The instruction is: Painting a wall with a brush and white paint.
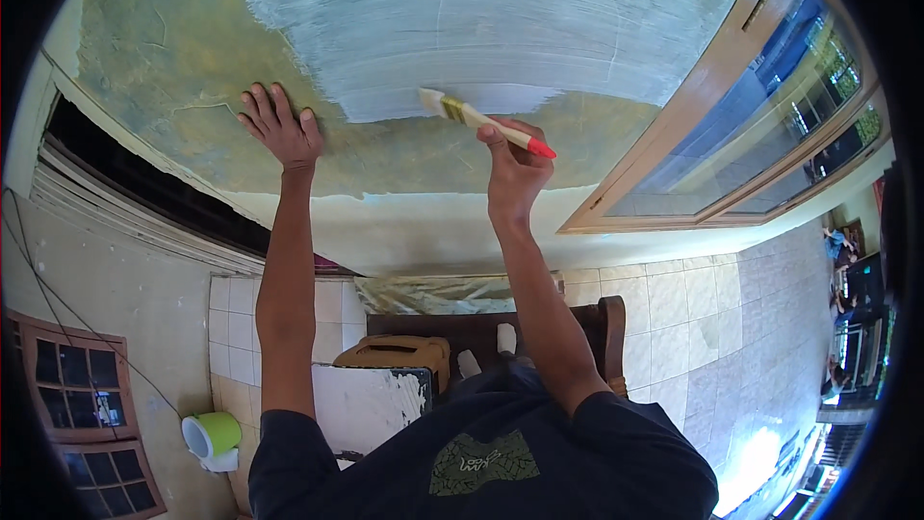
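Observation:
My right hand grips a paintbrush with a pale wooden handle, red end and gold-coloured band. Its pale bristles are on or close to the lower part of a white, streaky paint coat on the wall. My left hand rests open with fingers spread on the olive-mottled wall surface, left of the brush. Below both hands runs a pale cream band of wall.
A wood-framed window at right, dark opening at left. Below: dark wooden bench, plastic sheet, tan container, paint-smeared board, green bucket, hanging cable, tiled floor. Several people at far right.

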{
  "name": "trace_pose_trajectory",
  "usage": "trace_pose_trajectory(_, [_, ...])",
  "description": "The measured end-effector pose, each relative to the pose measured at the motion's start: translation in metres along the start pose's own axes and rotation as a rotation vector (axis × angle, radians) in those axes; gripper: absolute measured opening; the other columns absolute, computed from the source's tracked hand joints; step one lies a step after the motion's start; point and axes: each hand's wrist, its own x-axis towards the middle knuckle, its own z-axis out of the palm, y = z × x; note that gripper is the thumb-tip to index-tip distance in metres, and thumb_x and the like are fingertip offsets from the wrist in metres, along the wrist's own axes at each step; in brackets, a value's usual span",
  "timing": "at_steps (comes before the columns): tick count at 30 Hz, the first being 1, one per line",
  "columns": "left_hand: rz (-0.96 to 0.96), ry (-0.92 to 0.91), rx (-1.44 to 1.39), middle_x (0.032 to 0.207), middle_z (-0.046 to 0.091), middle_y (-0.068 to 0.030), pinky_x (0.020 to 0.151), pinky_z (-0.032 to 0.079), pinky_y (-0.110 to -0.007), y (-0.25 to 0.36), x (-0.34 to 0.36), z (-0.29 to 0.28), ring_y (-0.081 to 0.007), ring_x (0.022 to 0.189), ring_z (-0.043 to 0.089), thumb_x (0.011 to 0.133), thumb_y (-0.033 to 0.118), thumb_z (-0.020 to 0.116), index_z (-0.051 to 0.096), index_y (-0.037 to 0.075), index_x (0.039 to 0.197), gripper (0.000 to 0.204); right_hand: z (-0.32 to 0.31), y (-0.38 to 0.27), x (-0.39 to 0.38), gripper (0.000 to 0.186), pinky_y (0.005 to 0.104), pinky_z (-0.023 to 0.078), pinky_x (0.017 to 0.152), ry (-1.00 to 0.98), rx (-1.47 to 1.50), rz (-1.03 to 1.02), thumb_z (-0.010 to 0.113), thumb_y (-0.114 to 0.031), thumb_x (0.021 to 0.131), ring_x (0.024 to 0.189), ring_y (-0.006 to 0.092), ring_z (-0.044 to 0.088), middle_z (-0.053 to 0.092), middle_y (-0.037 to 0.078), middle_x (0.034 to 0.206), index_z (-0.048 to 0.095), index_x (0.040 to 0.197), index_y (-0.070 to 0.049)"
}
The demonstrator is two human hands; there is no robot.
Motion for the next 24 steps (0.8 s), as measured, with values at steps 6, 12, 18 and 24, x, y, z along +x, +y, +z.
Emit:
trace_pose_trajectory(6, [-0.001,-0.003,-0.005,0.158,0.026,-0.017,0.117,0.006,-0.057,0.001,0.0,0.003,-0.0383,0.147,0.018,0.103,0.042,0.029,0.033,0.008,0.15,0.059,-0.022,0.001,0.024,0.022,0.0254,0.051,0.077,0.063,0.051,-0.072,0.075,-0.003,0.085,0.08,0.0124,0.062,0.067,0.006,0.089,0.063,0.103,0.0])
trace_pose_trajectory(12, [0.0,-0.002,-0.002,0.158,0.026,-0.0172,0.117,0.006,-0.056,0.01,-0.001,0.004,-0.0381,0.147,0.018,0.103,0.043,0.028,0.033,0.008,0.15,0.059,-0.062,-0.011,0.044,0.021,0.0287,0.054,0.077,0.161,0.038,-0.109,0.073,-0.004,0.086,0.078,0.0158,0.065,0.068,0.009,0.09,0.062,0.103,0.001])
trace_pose_trajectory(18, [0.004,-0.023,0.01,0.158,0.024,-0.0188,0.117,0.006,-0.055,0.026,0.0,0.001,-0.038,0.148,0.016,0.103,0.042,0.026,0.031,0.005,0.151,0.06,-0.107,-0.027,0.059,0.023,0.0313,0.056,0.08,0.235,0.001,-0.148,0.072,-0.004,0.087,0.079,0.0178,0.066,0.068,0.012,0.093,0.059,0.106,0.003])
trace_pose_trajectory(24, [-0.015,-0.064,0.019,0.158,0.022,-0.0198,0.117,0.004,-0.055,0.043,0.001,-0.001,-0.0385,0.148,0.013,0.103,0.041,0.027,0.028,0.003,0.151,0.061,-0.144,-0.038,0.074,0.026,0.0331,0.057,0.081,0.305,-0.018,-0.176,0.072,-0.006,0.088,0.079,0.019,0.066,0.068,0.014,0.093,0.058,0.107,0.004])
